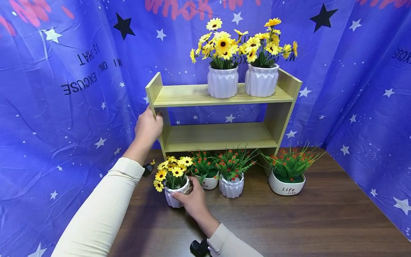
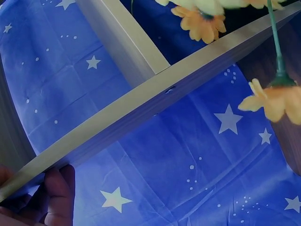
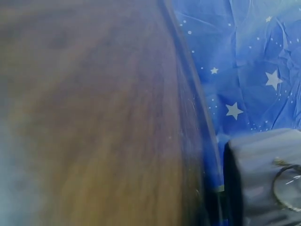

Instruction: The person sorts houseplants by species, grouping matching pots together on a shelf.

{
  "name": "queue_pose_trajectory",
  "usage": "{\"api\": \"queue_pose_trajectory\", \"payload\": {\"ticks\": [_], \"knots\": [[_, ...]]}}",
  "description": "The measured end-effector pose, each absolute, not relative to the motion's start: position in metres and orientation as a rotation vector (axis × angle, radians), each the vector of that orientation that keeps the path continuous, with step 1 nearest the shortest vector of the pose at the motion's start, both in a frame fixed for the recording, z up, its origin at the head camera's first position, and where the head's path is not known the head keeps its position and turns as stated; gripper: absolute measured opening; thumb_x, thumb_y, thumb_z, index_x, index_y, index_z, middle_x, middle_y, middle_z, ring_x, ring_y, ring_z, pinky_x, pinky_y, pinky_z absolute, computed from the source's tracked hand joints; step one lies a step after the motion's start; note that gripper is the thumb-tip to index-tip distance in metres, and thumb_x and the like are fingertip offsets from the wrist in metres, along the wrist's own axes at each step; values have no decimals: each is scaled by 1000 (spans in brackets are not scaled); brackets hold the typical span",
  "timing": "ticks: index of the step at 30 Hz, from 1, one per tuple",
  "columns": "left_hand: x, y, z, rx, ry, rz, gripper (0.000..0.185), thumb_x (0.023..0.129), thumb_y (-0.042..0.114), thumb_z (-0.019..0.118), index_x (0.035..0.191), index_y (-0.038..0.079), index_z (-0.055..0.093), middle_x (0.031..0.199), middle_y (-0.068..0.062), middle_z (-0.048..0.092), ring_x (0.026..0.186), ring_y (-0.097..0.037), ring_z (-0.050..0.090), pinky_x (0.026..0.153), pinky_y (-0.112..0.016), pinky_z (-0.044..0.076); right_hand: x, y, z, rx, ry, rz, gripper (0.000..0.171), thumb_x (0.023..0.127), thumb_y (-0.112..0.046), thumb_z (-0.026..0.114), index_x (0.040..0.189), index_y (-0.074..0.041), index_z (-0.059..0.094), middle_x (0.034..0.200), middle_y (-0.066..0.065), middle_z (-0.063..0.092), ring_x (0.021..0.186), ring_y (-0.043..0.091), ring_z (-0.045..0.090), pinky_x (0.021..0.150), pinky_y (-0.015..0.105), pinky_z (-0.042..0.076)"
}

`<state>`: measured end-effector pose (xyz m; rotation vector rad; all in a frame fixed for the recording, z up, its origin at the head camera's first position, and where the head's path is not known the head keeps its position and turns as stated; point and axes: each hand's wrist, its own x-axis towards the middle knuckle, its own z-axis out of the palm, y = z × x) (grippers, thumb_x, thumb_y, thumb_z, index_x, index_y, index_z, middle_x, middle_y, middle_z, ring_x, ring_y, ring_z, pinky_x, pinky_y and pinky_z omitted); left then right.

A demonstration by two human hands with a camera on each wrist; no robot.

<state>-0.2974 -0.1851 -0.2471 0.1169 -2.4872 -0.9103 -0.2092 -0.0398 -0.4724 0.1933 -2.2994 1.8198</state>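
My left hand (image 1: 148, 125) grips the left side panel of a light wooden two-tier shelf (image 1: 186, 96). In the left wrist view, fingers (image 2: 60, 190) curl round the panel's edge. Low at the left front, my right hand (image 1: 195, 201) holds a white ribbed pot (image 1: 172, 200) of yellow flowers (image 1: 176, 171), with the thumb across its front. The pot is close to the tabletop; whether it touches is unclear. The right wrist view shows neither the hand nor this pot clearly.
Two yellow-flowered pots (image 1: 222, 84) stand on the upper shelf's right half. Red-flowered plants sit below: an oval pot (image 1: 210, 183), a ribbed pot (image 1: 232, 187) and another oval pot (image 1: 287, 186) marked "Life". Blue star-patterned cloth (image 1: 80, 117) surrounds the brown table (image 1: 289, 225).
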Motion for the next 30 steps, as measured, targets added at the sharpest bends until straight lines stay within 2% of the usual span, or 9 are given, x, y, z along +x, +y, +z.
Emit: {"api": "queue_pose_trajectory", "payload": {"ticks": [6, 14, 18, 23, 30], "knots": [[-298, -185, -248, 116, -2482, -914, 33, 100, 25, 43, 126, 8, 54, 124, -26, 62, 109, -48, 60, 83, -62, 45, -193, -31, -456, 240, -2258, 1855, 77, 64, -31, 93, 129, -8, 58, 118, 9, 65, 107, 23, 60, 91, 41, 48], [-296, -185, -248, 113, -2489, -911, 35, 100, 25, 43, 129, 9, 53, 126, -25, 62, 110, -47, 60, 83, -63, 45, -175, -8, -415, 266, -2221, 1958, 78, 67, -32, 91, 132, -11, 55, 118, 8, 64, 104, 19, 60, 87, 35, 49], [-296, -184, -246, 101, -2492, -917, 37, 101, 26, 42, 132, 9, 52, 126, -25, 62, 111, -47, 60, 84, -63, 45, -174, 5, -390, 317, -2197, 1939, 78, 68, -32, 90, 133, -11, 54, 117, 8, 63, 102, 19, 60, 86, 38, 49], [-295, -184, -247, 106, -2500, -921, 34, 101, 27, 42, 127, 8, 53, 126, -25, 62, 113, -47, 58, 86, -63, 44, -176, 17, -363, 391, -2178, 1890, 77, 67, -32, 91, 132, -13, 55, 115, 6, 63, 100, 19, 59, 86, 43, 49], [-293, -186, -248, 43, -2463, -883, 30, 100, 23, 43, 121, 5, 53, 120, -25, 63, 111, -47, 59, 83, -63, 45, -184, 33, -325, 430, -2149, 1838, 72, 69, -29, 91, 132, -17, 56, 114, 8, 62, 90, 21, 63, 73, 38, 54]]}}
